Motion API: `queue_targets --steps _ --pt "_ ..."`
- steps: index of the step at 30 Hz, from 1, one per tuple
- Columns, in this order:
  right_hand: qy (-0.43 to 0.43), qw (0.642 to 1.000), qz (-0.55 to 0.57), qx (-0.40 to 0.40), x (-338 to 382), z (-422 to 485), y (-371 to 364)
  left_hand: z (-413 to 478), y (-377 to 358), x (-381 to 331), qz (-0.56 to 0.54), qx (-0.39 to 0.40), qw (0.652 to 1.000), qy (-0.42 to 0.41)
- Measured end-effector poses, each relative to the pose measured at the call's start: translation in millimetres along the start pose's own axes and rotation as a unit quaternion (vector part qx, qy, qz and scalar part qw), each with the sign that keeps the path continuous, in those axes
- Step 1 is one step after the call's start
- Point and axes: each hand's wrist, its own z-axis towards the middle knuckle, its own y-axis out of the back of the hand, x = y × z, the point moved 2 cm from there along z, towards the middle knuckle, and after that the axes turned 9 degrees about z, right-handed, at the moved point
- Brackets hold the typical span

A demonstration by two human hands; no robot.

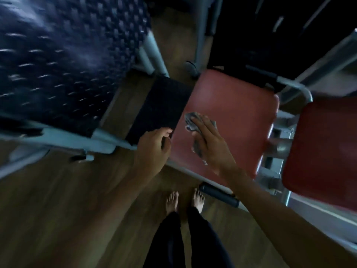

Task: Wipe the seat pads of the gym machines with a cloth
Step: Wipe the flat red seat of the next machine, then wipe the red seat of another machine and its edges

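A red seat pad (235, 113) of a gym machine fills the middle of the view. My right hand (210, 144) lies flat on its left part, fingers straight, pressing a crumpled grey cloth (190, 120) against the pad. The cloth sticks out past the fingertips and below the palm. My left hand (154, 146) grips the pad's left edge, fingers curled over the rim. A second red pad (324, 151) stands at the right.
A dark patterned platform (63, 60) on a pale metal frame (100, 138) lies at the left. A black mat (164, 107) sits beside the seat. Metal frame tubes (295, 86) run behind the pad. My bare feet (183, 202) stand on a wooden floor.
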Motion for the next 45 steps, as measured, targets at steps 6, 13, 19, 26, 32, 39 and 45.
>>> queue_targets --steps 6,13,19,26,32,39,45 --pt "0.077 0.988 0.005 0.135 147.3 -24.0 -52.2 -123.0 128.2 49.2 -0.012 -0.094 0.986 0.135" --pt "0.194 0.936 0.011 0.294 297.5 -98.5 -217.2 -332.4 226.3 167.7 0.015 -0.232 0.919 0.318" --pt "0.268 0.881 0.055 0.386 421.2 -211.4 -370.7 -523.9 291.8 253.0 0.011 -0.294 0.846 0.443" --pt "0.320 0.820 0.050 0.471 531.3 -314.5 -518.7 -688.1 345.0 347.6 0.032 -0.311 0.794 0.521" --pt "0.324 0.782 0.048 0.530 604.0 -352.6 -646.6 -770.0 376.2 441.3 0.035 -0.324 0.746 0.581" --pt "0.326 0.756 0.073 0.563 696.2 -356.5 -830.5 -832.6 454.4 597.8 0.016 -0.315 0.707 0.633" --pt "0.313 0.761 0.079 0.563 790.1 -336.8 -964.4 -858.1 546.3 726.5 0.022 -0.316 0.713 0.625"
